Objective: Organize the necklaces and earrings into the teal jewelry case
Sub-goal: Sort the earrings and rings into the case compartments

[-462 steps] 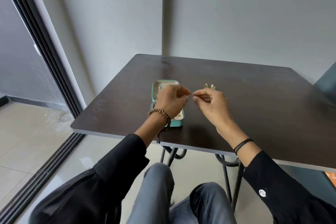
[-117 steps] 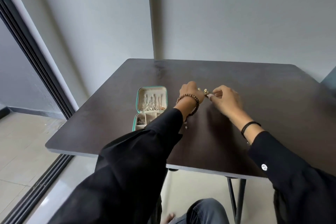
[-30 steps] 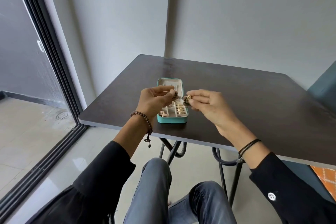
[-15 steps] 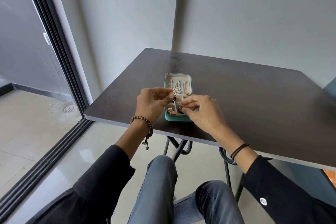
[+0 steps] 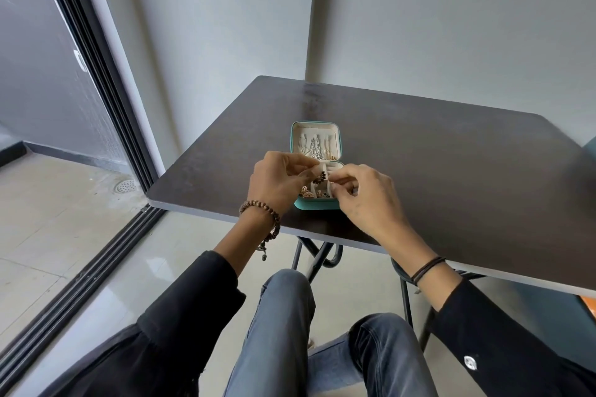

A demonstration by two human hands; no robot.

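The teal jewelry case (image 5: pixel 314 204) lies open near the table's front edge. Its lid (image 5: pixel 315 140) lies flat behind it, with silver necklaces (image 5: pixel 314 149) hanging in it. Several gold earrings (image 5: pixel 306 194) fill the front compartments. My left hand (image 5: pixel 278 182) pinches a small dark earring (image 5: pixel 320 176) just above the case's compartments. My right hand (image 5: pixel 364 195) hovers over the case's right side with thumb and forefinger pinched together close to that earring; whether they hold anything I cannot tell.
The dark table (image 5: pixel 435 167) stands in a corner between two grey walls. A sliding door frame (image 5: pixel 96 80) runs along the left. My knees sit under the table's front edge, beside the black metal table legs (image 5: pixel 317 255).
Both hands have come down from in front of the case to right over its compartments. The earring has passed from my right fingers to my left.
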